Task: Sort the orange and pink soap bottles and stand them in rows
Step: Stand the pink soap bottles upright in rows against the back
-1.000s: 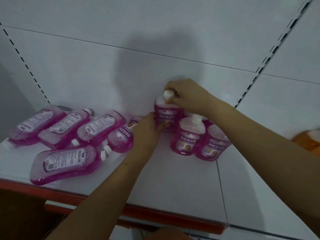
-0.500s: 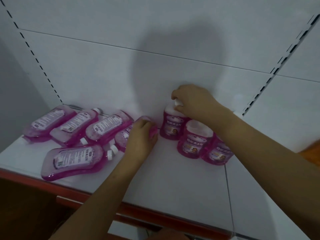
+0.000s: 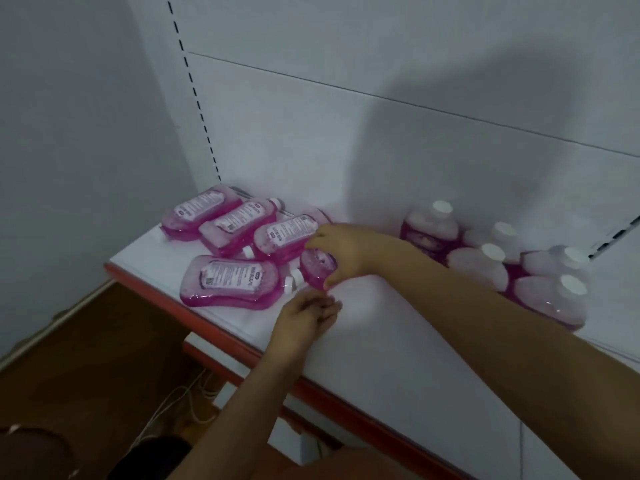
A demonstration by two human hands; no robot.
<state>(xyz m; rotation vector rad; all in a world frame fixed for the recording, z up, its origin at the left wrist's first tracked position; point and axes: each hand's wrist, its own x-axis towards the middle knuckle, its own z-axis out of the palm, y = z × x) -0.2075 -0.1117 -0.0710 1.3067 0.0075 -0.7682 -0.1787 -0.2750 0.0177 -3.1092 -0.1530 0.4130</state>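
Several pink soap bottles lie flat at the left end of the white shelf (image 3: 398, 341); the nearest lying bottle (image 3: 230, 282) is label up. My right hand (image 3: 341, 252) grips a pink bottle (image 3: 317, 268) by its body, its base turned toward me, just above the shelf beside the lying ones. My left hand (image 3: 306, 315) hovers below it with loosely curled fingers, holding nothing. Several pink bottles with white caps stand grouped at the right; the back one (image 3: 431, 230) stands by the rear panel. No orange bottle is in view.
The shelf has a red front edge (image 3: 242, 362) and a white back panel with slotted uprights. A grey wall closes the left side. Below the shelf are a brown floor and white cables (image 3: 180, 400).
The view swung left. My right hand left the standing bottle's cap and took hold of a lying pink bottle. My left hand let go of that bottle and dropped back toward me.
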